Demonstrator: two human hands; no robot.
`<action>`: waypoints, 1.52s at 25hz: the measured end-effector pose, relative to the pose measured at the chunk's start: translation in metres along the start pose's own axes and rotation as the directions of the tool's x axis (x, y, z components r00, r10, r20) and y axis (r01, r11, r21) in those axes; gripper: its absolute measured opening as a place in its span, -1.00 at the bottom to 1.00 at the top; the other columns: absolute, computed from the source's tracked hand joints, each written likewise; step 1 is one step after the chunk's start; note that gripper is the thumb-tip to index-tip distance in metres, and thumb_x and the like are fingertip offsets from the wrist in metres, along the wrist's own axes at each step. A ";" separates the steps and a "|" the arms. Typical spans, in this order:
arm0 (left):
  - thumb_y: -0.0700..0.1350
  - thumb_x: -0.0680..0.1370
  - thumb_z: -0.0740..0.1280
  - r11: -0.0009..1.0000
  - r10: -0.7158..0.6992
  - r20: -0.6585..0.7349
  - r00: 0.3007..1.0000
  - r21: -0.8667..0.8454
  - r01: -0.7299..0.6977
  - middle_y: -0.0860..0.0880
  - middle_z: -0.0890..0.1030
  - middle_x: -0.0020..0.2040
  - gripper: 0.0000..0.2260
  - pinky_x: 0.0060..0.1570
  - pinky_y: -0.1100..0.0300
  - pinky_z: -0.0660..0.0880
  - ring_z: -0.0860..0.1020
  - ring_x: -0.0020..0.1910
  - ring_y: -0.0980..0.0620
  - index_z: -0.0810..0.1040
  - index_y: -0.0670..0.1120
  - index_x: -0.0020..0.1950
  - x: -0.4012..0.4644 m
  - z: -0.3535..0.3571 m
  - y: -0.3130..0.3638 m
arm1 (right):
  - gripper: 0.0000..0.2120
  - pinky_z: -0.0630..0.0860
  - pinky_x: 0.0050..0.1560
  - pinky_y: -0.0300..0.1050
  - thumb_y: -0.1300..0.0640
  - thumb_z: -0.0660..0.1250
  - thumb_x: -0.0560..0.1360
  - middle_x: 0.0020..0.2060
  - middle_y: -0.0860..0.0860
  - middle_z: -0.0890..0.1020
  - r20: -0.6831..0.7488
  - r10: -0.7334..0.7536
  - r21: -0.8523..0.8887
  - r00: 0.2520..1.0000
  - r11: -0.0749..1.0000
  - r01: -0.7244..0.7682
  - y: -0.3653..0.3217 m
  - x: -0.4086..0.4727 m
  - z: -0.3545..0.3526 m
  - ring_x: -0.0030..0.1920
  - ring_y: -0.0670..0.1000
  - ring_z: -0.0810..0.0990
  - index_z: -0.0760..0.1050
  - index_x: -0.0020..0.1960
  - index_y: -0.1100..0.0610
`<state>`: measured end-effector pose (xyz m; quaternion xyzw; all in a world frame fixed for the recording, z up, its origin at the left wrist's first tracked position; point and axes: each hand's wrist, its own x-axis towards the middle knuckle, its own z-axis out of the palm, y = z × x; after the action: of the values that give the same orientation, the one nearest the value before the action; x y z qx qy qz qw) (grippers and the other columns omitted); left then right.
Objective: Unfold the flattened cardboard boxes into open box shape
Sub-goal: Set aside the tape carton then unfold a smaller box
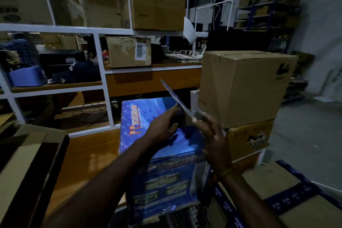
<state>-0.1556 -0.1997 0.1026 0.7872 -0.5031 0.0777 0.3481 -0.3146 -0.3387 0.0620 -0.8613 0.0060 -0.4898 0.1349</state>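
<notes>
**Blue box half opened, both hands working its top flap**

The blue box (157,153) stands in the near middle of the scene, already pulled into a box shape, its printed side facing the person and its top open. It rests just left of a stack of brown boxes (244,87) and in front of a white shelf rack (100,65), so the space on its right is tight.

The left hand (162,127) reaches over the open top, its fingers (174,109) curled against the inner face of a raised flap (175,98). The right hand (211,131) comes at the same flap from the outer side, fingers spread apart, thumb and fingertips pinching the flap's near edge. Holding the flap from both faces probably lets the person bend it along its crease without tearing it.

The flap stands tilted, seen edge-on as a thin line rising to the far left. Motion blur hides finer contact. The bench (88,153) lies to the left.
</notes>
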 end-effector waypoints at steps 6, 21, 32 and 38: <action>-0.19 0.53 0.28 0.988 0.150 0.200 0.968 0.004 -0.154 0.23 0.05 0.59 -0.29 0.09 0.02 0.54 0.46 0.36 -0.04 0.09 0.24 0.57 0.034 0.049 0.010 | -0.40 0.57 0.13 0.07 -0.01 0.22 0.62 0.60 0.12 -0.11 0.053 0.173 -0.091 0.984 0.982 -0.168 0.028 -0.029 0.002 0.52 0.23 0.23 0.09 0.60 0.02; -0.23 0.60 0.16 0.929 0.103 0.371 0.923 0.297 -0.223 0.16 0.04 0.61 -0.35 -0.35 0.24 0.40 0.33 0.47 0.00 0.08 0.32 0.55 0.031 0.035 -0.032 | -0.20 0.42 0.37 0.03 -0.44 0.24 0.43 0.59 0.03 -0.04 0.133 0.509 0.158 0.850 0.836 -0.526 0.008 -0.038 0.065 0.55 0.03 0.12 0.06 0.57 -0.22; -0.29 0.55 0.19 0.922 0.141 0.356 0.924 0.292 -0.253 -0.04 0.33 0.51 -0.52 -0.04 0.16 0.42 0.39 0.40 -0.10 0.42 0.03 0.45 0.035 0.040 -0.025 | -0.21 0.58 -0.04 0.05 -0.54 0.18 0.37 0.23 -0.04 0.56 0.194 0.591 0.189 0.783 0.761 -0.621 0.006 -0.043 0.071 0.15 0.05 0.58 0.27 0.45 -0.11; -0.06 0.64 0.16 0.849 0.014 0.313 0.950 0.498 -0.177 0.03 0.27 0.54 -0.57 0.41 -0.25 0.17 0.25 0.51 -0.09 0.28 0.18 0.51 0.026 0.033 -0.023 | -0.32 0.51 0.20 0.07 -0.42 0.15 0.49 0.45 0.03 0.34 0.148 0.511 0.106 0.847 0.843 -0.527 -0.001 -0.038 0.070 0.39 0.07 0.39 0.28 0.49 -0.11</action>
<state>-0.1313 -0.2337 0.0794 0.8280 -0.5488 0.1084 0.0383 -0.2751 -0.3163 -0.0038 -0.8422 0.1962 -0.3841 0.3236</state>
